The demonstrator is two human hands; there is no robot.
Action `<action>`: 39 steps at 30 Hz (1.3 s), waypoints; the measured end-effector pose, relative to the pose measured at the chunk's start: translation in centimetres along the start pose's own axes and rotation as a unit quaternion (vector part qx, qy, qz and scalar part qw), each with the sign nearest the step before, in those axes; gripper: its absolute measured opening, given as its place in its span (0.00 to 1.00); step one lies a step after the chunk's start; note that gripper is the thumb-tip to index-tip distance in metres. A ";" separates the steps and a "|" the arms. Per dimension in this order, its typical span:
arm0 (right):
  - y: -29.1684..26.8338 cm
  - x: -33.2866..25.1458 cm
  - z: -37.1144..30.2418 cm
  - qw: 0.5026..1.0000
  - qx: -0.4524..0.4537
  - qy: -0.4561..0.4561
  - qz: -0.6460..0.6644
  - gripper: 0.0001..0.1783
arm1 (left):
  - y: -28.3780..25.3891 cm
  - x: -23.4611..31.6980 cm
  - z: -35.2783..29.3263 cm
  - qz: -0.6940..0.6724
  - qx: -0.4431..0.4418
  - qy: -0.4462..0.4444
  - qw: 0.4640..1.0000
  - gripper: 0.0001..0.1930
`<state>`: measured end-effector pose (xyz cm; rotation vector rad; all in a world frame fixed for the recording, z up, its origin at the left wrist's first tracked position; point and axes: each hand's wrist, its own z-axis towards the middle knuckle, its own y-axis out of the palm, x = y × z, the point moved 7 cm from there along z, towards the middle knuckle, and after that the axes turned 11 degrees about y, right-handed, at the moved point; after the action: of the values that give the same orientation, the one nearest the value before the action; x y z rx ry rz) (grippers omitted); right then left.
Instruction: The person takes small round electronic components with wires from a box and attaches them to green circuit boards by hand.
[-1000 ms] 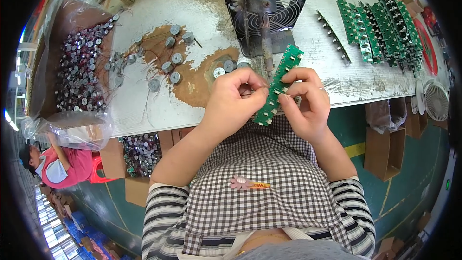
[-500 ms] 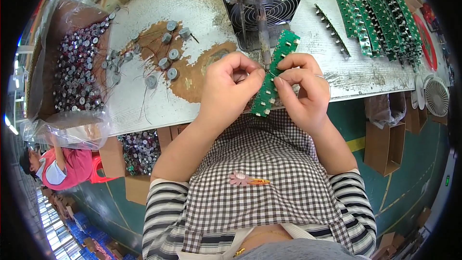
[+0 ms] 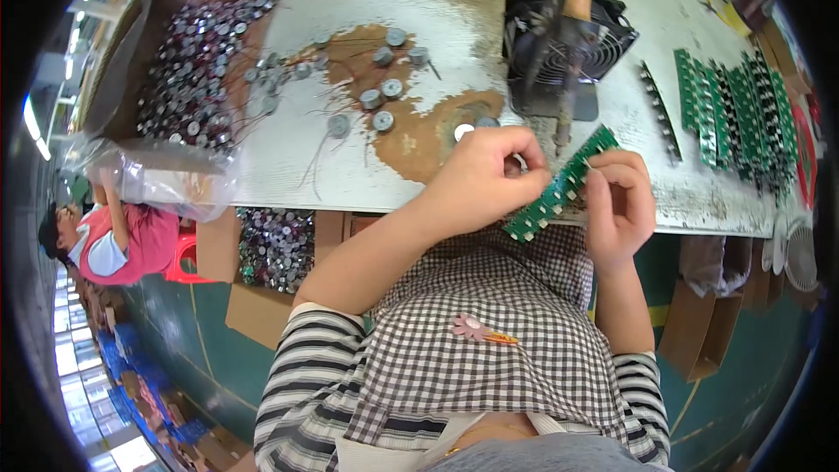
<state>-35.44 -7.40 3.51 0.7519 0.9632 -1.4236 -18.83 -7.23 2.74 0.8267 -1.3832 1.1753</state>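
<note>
A long green circuit board [image 3: 552, 196] with a row of small white parts lies slantwise between my hands, near the table's front edge. My right hand [image 3: 622, 201] pinches its upper right edge between thumb and finger. Closed in a pinch, my left hand [image 3: 489, 177] has its fingertips at the board's left edge; what they hold is hidden. Just above the board stands the tip of a soldering iron [image 3: 565, 114], pointing down from a holder with an orange-brown handle. A shiny round disc [image 3: 464, 132] shows beside my left knuckles.
Behind the iron stands a black fan [image 3: 572, 44]. Several small round motors [image 3: 383, 121] with thin wires lie to the left, beside a lined box of motors [image 3: 188, 79]. At right are a lone board strip [image 3: 661, 111] and a row of green boards [image 3: 734, 114]. Someone in pink sits far left.
The view has shifted, so the table sits farther right. The board has come down from beside the iron's tip toward me. A shiny disc now shows beside my left hand.
</note>
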 end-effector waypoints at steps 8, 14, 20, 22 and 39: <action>0.5 2.2 -0.6 0.988 0.003 0.105 0.115 0.02 | -15.0 2.8 0.2 0.550 0.268 0.165 0.774 0.07; 0.8 2.0 -0.4 0.992 -0.005 0.105 0.070 0.02 | -13.3 -1.1 5.0 0.682 0.153 0.010 0.716 0.21; 0.5 2.3 -0.5 0.992 0.004 0.101 0.079 0.02 | -14.0 -0.9 5.0 0.652 0.113 0.004 0.750 0.18; 0.5 2.2 -0.5 0.992 0.006 0.099 0.082 0.02 | -14.8 -0.2 2.5 0.428 0.166 0.053 0.887 0.14; 1.2 0.6 -0.5 0.998 -0.051 0.032 0.010 0.03 | -3.7 -1.3 -5.0 -0.172 0.134 -0.056 0.974 0.05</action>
<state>-34.36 -7.12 2.60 0.7325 1.0673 -1.3299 -13.68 -3.62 1.83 1.2856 -1.1233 1.0671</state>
